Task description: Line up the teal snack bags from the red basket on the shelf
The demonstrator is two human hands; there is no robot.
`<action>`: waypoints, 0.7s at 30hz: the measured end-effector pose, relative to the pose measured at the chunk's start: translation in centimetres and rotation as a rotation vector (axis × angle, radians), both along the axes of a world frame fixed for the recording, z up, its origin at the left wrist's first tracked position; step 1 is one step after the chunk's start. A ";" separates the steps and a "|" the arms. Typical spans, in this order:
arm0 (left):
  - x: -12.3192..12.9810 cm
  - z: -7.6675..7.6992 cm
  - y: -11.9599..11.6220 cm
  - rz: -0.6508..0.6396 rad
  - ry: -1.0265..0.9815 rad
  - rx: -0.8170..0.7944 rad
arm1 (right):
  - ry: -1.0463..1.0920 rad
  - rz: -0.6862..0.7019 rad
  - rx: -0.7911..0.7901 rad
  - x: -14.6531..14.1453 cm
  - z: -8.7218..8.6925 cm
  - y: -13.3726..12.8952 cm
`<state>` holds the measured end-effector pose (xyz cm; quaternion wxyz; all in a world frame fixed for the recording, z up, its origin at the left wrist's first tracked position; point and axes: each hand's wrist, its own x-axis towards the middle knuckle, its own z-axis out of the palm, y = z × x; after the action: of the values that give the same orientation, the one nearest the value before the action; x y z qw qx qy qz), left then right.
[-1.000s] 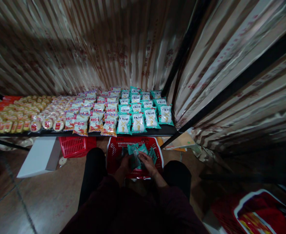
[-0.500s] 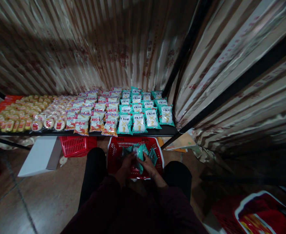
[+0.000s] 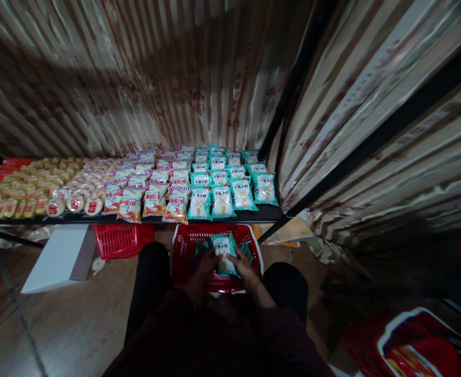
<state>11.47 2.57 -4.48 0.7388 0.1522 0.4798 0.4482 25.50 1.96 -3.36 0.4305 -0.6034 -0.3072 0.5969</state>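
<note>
Head view, and the action sits right at the red plastic basket with the white rim (image 3: 181, 247), set between two dark-trousered knees. Here's the left hand (image 3: 205, 263), grip closed on the left side of a puffy teal-and-white plastic snack bag (image 3: 221, 250); and the right hand (image 3: 244, 266) has its grip on the bag's right side, so both are holding it, printed front up, over the basket. More teal bags (image 3: 248, 251) lie inside the basket, partly hidden. Just beyond the basket, a black shelf (image 3: 269, 213) carries rows of matching teal-and-white bags (image 3: 222, 201); left of those, white-and-orange bags with striped edges (image 3: 130, 203), then pale round wrapped snacks (image 3: 75, 202). Below the shelf, left of the basket, there's a second red basket (image 3: 120, 238) and a white box (image 3: 55, 257).
</note>
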 end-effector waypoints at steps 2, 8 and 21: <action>0.1 0.3 0.1 0.006 -0.014 0.035 | 0.057 0.047 0.014 0.3 0.9 -0.1; 0.5 0.8 -0.1 -0.018 -0.024 0.050 | -0.002 0.137 0.039 1.6 1.7 -0.2; 2.0 5.1 -0.2 -0.134 -0.015 0.144 | 0.048 0.084 0.095 3.8 5.4 -0.2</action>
<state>13.47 2.32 0.66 0.7578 0.2332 0.4298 0.4321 29.33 1.77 2.00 0.4403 -0.5545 -0.3499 0.6134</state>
